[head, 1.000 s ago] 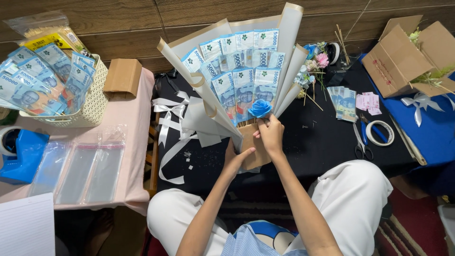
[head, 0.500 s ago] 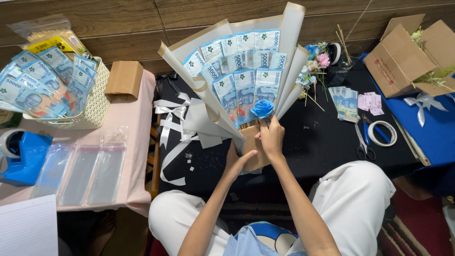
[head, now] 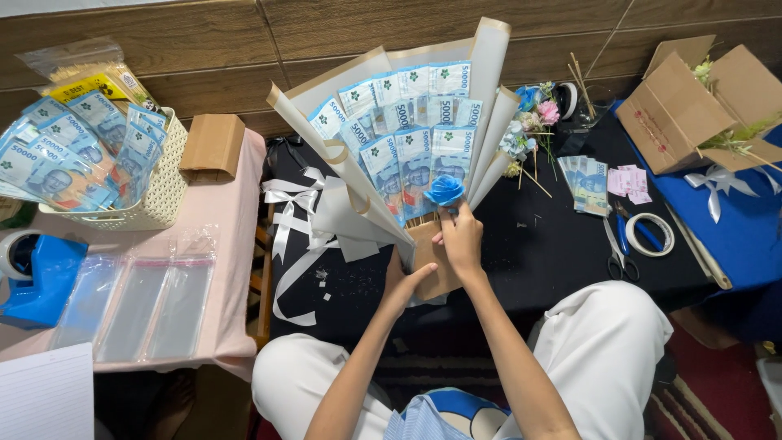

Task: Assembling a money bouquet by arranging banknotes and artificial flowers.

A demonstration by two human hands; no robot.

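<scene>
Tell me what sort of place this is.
Probably a small gift-craft work corner. A banknote bouquet in cream wrapping is held by both hands, left hand at the base, right hand by the blue rose. Scissors, tape roll and white ribbon lie around.

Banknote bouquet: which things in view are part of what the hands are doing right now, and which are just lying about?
In hand:
- banknote bouquet, base gripped by left hand
- blue rose, set in by right hand
- cream wrapping paper

Lying about:
- scissors
- tape roll
- loose banknote stack
- cardboard box
- white basket of banknotes
- clear sleeves
</scene>
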